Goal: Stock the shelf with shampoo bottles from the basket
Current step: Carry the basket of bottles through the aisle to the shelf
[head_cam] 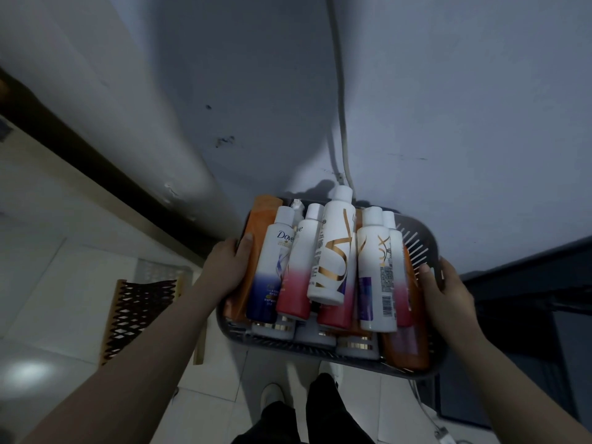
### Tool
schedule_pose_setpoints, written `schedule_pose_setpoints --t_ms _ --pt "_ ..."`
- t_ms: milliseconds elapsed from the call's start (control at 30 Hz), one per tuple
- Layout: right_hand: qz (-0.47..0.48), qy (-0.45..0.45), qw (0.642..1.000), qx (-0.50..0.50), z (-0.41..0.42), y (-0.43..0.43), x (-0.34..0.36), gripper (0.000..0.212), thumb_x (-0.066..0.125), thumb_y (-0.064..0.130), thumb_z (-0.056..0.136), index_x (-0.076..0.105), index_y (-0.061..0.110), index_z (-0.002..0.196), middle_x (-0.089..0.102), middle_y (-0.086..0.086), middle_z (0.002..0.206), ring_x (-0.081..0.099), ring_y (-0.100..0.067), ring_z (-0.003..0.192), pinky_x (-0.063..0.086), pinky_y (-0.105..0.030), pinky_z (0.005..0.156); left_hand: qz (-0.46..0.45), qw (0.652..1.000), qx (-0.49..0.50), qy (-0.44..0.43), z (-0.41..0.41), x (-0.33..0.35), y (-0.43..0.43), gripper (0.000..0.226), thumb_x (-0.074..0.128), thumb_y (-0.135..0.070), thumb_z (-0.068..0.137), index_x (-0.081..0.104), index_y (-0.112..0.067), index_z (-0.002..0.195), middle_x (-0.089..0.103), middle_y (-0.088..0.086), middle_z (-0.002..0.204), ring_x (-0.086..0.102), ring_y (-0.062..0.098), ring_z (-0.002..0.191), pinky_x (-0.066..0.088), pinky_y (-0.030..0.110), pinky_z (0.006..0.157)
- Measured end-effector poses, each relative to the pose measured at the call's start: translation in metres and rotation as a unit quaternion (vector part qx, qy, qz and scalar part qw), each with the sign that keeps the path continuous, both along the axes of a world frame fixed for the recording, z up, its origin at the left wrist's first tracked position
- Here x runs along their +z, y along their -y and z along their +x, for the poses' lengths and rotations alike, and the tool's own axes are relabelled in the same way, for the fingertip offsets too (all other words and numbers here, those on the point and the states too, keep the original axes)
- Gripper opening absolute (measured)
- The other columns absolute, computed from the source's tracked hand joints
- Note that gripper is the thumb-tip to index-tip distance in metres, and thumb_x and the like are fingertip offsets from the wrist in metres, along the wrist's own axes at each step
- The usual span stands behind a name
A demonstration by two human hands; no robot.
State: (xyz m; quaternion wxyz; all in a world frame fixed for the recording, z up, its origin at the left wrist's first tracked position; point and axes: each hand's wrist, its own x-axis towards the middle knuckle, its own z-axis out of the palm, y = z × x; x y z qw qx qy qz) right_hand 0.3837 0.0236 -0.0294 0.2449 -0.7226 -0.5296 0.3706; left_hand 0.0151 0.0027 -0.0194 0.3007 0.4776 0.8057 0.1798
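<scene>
1. The grey wall (416,107) stood directly behind the basket (413,238).
2. We held the basket, grey with slotted sides, off the floor. It was full of shampoo bottles (298,283) stacked in layers, caps toward the wall.
3. Our left hand (229,261) clasped the basket's left rim, thumb over the edge and touching an orange bottle (256,238).
4. Our right hand (445,293) clasped the basket's right rim, thumb hooked inside the slotted side.
5. A white Lux bottle (333,251) lay topmost at the basket's centre. A blue-based Dove bottle (275,267) lay toward the basket's left side.
6. A pale cable (344,139) ran up the wall from behind the basket.
</scene>
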Motion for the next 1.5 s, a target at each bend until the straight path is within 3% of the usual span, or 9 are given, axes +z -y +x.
schedule_pose_setpoints --t_ms 133,267,433,700,800,967,1067,1400,1500 --pt "0.002 -0.013 1.000 0.006 0.000 -0.002 0.003 0.029 0.042 0.048 0.097 0.048 0.042 0.125 0.059 0.021 0.083 0.054 0.004 0.072 0.037 -0.016 0.057 0.020 0.988 0.045 0.144 -0.005 0.005 -0.004 0.048 0.042 -0.046 0.100 0.067 -0.005 0.096 0.069 0.019 0.094 0.066 0.035 0.088 0.052 0.049 0.081" --pt "0.006 -0.025 1.000 0.011 -0.003 -0.001 0.005 0.027 0.042 0.045 0.098 0.046 0.045 0.124 0.062 0.018 0.085 0.061 0.005 0.065 0.040 -0.011 0.050 0.010 0.962 0.052 0.268 -0.003 0.004 -0.002 0.023 0.043 -0.047 0.099 0.061 -0.037 0.109 0.069 -0.007 0.106 0.066 0.019 0.102 0.053 0.036 0.084" --pt "0.009 -0.035 0.999 0.013 -0.005 0.002 0.005 0.031 0.044 0.045 0.097 0.042 0.048 0.128 0.061 0.019 0.083 0.062 0.009 0.063 0.038 -0.004 0.041 0.027 0.986 -0.024 0.166 -0.004 0.001 0.002 0.061 0.027 -0.062 0.095 0.028 -0.034 0.150 0.052 0.012 0.136 0.050 0.031 0.125 0.037 0.055 0.107" --pt "-0.009 -0.050 0.999 0.001 -0.002 0.001 -0.004 0.048 0.041 0.050 0.097 0.037 0.036 0.142 0.063 -0.005 0.118 0.058 -0.003 0.086 0.042 -0.021 0.070 0.005 0.996 -0.016 0.091 -0.001 0.000 0.004 0.075 0.021 -0.073 0.091 0.020 -0.031 0.153 0.048 0.007 0.146 0.051 0.027 0.127 0.038 0.051 0.108" --pt "-0.024 -0.054 0.998 -0.032 -0.001 0.001 -0.007 0.060 0.043 0.052 0.096 0.030 0.026 0.149 0.050 -0.013 0.140 0.053 -0.029 0.120 0.040 -0.036 0.095 0.005 0.992 -0.009 0.125 0.000 0.003 0.003 0.083 0.025 -0.082 0.080 0.028 -0.034 0.148 0.057 0.004 0.134 0.059 0.024 0.116 0.045 0.052 0.101" --pt "-0.002 -0.054 0.998 -0.023 -0.005 0.002 -0.002 0.027 0.042 0.047 0.098 0.059 0.027 0.106 0.065 0.008 0.089 0.061 0.001 0.075 0.040 -0.020 0.059 0.016 0.987 0.014 0.162 -0.001 0.003 0.003 0.057 0.037 -0.082 0.073 0.056 -0.037 0.102 0.071 -0.003 0.095 0.070 0.014 0.084 0.057 0.047 0.084" --pt "0.003 -0.056 0.998 -0.018 -0.005 0.001 -0.001 0.023 0.042 0.044 0.099 0.058 0.027 0.100 0.063 0.007 0.085 0.059 -0.002 0.074 0.039 -0.021 0.057 0.012 0.988 0.016 0.150 -0.001 0.002 0.003 0.062 0.034 -0.083 0.074 0.059 -0.030 0.096 0.071 0.001 0.090 0.070 0.016 0.079 0.057 0.048 0.080" --pt "0.002 -0.060 0.998 -0.004 -0.005 0.001 -0.001 0.024 0.045 0.043 0.098 0.059 0.023 0.100 0.064 0.003 0.087 0.060 -0.010 0.079 0.040 -0.024 0.061 -0.014 0.974 0.041 0.222 0.003 0.010 0.004 0.060 0.041 -0.078 0.081 0.044 -0.045 0.131 0.063 -0.013 0.115 0.065 0.018 0.105 0.052 0.036 0.085" --pt "0.004 -0.067 0.998 -0.007 -0.005 0.001 0.000 0.023 0.046 0.042 0.098 0.059 0.023 0.099 0.064 0.004 0.086 0.059 -0.007 0.077 0.039 -0.023 0.059 -0.024 0.974 0.051 0.221 0.006 0.011 0.002 0.084 0.041 -0.077 0.082 0.023 -0.032 0.150 0.048 0.003 0.145 0.054 0.026 0.125 0.044 0.051 0.103"
